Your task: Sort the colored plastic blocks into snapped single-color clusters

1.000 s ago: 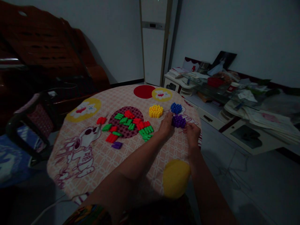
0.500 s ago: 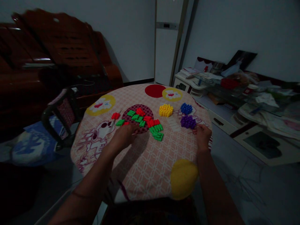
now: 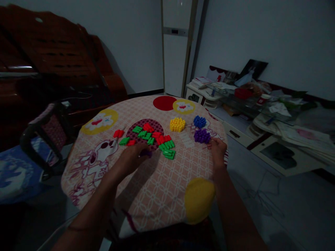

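My left hand (image 3: 132,158) hovers over the near left part of the table, its fingers closed round a small purple block (image 3: 146,153). Just beyond it lie loose green blocks (image 3: 142,134) and red blocks (image 3: 148,127), several of each, on and around a dark dotted circle. My right hand (image 3: 218,149) rests at the right edge of a cluster of purple blocks (image 3: 202,136). Its fingers are curled together, and what is between them is hidden. Behind that cluster sits a group of blue blocks (image 3: 199,121), with yellow blocks (image 3: 177,124) to its left.
A patterned cloth (image 3: 154,191) covers the round table. A dark-framed chair (image 3: 43,139) stands at the left, before a wooden bench (image 3: 60,55). Along the right wall, a low cabinet (image 3: 243,134) bears papers and clutter. A tall white unit (image 3: 175,59) stands in the corner.
The view has shifted slightly to the right. My left hand has drawn back a little towards me, and a purple block now shows at its fingers. My right hand stays beside the purple cluster.
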`<state>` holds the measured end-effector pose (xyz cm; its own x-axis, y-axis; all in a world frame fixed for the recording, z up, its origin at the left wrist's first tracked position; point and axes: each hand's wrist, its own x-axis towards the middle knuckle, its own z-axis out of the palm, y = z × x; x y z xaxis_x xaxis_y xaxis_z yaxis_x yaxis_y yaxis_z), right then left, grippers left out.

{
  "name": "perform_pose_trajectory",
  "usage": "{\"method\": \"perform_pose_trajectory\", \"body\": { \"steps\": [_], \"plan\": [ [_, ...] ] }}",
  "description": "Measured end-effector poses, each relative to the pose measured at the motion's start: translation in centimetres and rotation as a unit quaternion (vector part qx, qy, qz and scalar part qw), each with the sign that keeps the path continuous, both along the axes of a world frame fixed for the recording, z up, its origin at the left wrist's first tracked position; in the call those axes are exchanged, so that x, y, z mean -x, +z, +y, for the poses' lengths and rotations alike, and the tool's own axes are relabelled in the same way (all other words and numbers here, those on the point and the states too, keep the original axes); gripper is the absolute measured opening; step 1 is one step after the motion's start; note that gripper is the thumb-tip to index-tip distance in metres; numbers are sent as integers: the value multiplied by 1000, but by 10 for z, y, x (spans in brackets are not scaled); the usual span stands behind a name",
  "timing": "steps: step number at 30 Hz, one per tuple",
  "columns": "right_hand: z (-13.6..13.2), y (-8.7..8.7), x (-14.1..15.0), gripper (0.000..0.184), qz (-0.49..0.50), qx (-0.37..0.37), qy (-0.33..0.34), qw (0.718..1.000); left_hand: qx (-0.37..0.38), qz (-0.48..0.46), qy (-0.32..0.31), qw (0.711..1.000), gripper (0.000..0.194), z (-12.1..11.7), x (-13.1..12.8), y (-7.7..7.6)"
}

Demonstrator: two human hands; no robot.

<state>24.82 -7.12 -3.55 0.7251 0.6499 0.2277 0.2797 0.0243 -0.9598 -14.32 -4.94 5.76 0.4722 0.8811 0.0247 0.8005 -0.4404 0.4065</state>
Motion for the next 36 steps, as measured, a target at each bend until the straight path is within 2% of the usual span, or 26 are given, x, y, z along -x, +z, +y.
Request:
{"method": "perform_pose_trajectory", "body": {
  "steps": [3,6,11,15,21,29,33,36],
  "plan": [
    [-1,0,0,29,-2,2,5,1000,-15,-74,-74,994,23,5,-44,13],
    [-2,2,1,27,-2,-4,4,1000,-37,-95,-142,985,25,8,-101,19],
    [-3,3,3,27,1,-11,15,1000,-58,-71,-207,974,22,15,-188,4],
    [-3,2,0,32,-10,-4,17,1000,-71,-38,-228,970,23,20,-227,-8],
    [-1,-4,-5,35,-63,-2,13,998,-93,-16,-195,976,29,21,-253,-11],
    [-2,-4,-4,35,-57,4,11,998,-85,-35,-143,985,29,19,-265,-23],
    [-3,-1,-1,34,-11,-7,11,1000,-78,-60,-138,986,28,14,-257,-23],
    [-3,-1,0,33,12,-14,13,1000,-88,-90,-147,981,28,15,-233,-21]
  ]
}}
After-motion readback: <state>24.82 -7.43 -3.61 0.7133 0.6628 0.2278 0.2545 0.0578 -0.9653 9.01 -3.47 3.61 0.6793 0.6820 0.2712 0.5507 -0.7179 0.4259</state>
